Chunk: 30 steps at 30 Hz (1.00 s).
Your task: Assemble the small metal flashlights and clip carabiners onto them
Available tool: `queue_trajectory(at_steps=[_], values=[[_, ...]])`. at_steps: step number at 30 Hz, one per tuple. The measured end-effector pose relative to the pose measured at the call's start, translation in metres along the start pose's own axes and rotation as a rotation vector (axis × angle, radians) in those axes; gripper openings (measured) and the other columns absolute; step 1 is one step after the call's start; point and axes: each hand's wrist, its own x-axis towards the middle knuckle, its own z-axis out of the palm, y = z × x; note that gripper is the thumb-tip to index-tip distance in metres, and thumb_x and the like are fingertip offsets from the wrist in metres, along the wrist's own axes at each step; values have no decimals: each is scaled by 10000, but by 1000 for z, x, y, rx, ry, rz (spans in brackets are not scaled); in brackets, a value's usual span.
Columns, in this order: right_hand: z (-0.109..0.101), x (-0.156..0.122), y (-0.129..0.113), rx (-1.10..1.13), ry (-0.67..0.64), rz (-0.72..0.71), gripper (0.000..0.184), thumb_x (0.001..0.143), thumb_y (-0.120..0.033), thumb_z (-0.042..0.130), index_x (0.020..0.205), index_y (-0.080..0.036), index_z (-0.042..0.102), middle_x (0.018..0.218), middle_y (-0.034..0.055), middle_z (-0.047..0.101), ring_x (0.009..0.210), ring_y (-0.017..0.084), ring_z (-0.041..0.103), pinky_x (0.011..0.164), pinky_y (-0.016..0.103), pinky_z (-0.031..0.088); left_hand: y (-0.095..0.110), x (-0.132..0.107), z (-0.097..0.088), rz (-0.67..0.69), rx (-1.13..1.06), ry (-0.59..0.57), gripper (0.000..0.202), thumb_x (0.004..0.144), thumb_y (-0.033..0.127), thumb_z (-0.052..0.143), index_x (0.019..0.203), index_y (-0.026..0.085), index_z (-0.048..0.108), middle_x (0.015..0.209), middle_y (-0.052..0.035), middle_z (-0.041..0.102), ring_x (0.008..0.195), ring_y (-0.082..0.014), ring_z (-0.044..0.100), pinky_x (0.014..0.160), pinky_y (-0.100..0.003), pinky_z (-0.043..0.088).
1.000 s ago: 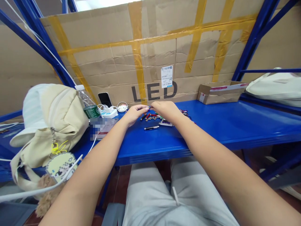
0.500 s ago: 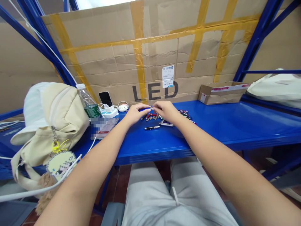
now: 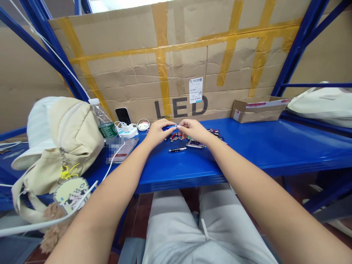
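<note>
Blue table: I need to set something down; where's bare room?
Widest patch: right of the pen pile, in front of the cardboard box. Smaller: between the black pen and the front edge. Crowded: around left hand and right hand, and leftward by bag and bottle.

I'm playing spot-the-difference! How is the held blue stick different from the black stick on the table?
The blue stick is bright blue; the black stick is dark with pale marks. The blue stick is in the left grip; the black stick lies on the table. Fingers partly hide the blue stick; the black stick shows whole. Both look slim.
</note>
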Motion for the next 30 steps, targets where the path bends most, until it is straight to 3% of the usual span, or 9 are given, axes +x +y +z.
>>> queue_trajectory(at_steps=[5, 12, 16, 23, 30], values=[[-2, 4, 4, -502, 139, -346, 202, 833, -208, 600, 1027, -170, 641, 946, 66, 709, 795, 177, 644, 722, 292, 474, -1, 0, -3, -208, -121, -46, 243, 806, 369, 646, 941, 186, 730, 949, -51, 726, 909, -188, 655, 859, -315, 496], [-6, 3, -3, -721, 127, -423, 208, 906, -234, 513, 952, -148, 697, 945, 103, 719, 904, 207, 643, 821, 302, 432, -1, -1, -1, -250, -181, -88, 285, 801, 400, 649, 963, 180, 731, 979, -62, 724, 937, -206, 653, 891, -339, 490], [-3, 1, -6, -602, 123, -346, 166, 872, -234, 552, 861, -161, 700, 857, 77, 714, 835, 187, 631, 769, 284, 432, -2, -1, -1, -188, -160, -88, 272, 791, 396, 663, 948, 185, 734, 954, -62, 719, 922, -201, 648, 874, -332, 488], [3, -1, -1, -39, 62, -35, 143, 830, -276, 597, 760, -156, 631, 575, -8, 618, 542, 122, 577, 539, 232, 428, -2, -1, -5, 0, -43, -84, 234, 822, 367, 643, 938, 188, 738, 877, -61, 710, 830, -175, 636, 790, -299, 484], [2, 0, 2, 173, -15, 84, 191, 817, -303, 659, 724, -144, 608, 582, -2, 634, 515, 83, 571, 513, 194, 431, -3, 0, -6, 119, 52, -119, 243, 860, 346, 604, 996, 182, 720, 857, -62, 694, 799, -159, 629, 744, -272, 476]])
